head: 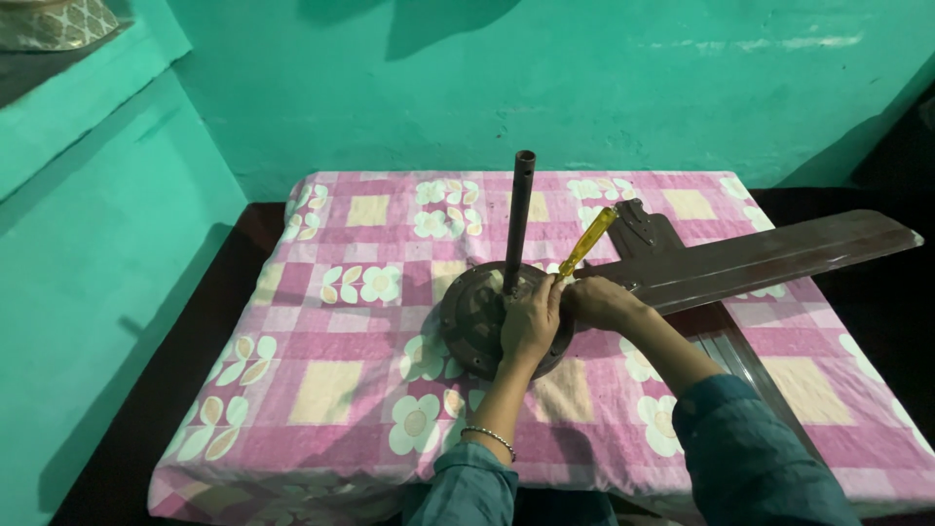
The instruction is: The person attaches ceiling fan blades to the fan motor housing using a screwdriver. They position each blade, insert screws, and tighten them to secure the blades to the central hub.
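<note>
the fan motor (474, 317) is pressed by the left hand (531, 321), fingers together; the yellow screwdriver (585, 243) is gripped tight by the right hand (596, 300).

You are looking at a pink cloth (331, 390) checked with cream squares and white flower prints, a dark brown fan motor (474, 321), a brown fan blade (769, 255), a yellow see-through screwdriver handle (588, 241), teal sleeves (745, 458), a silver bangle (489, 437) and green walls (545, 88).
</note>
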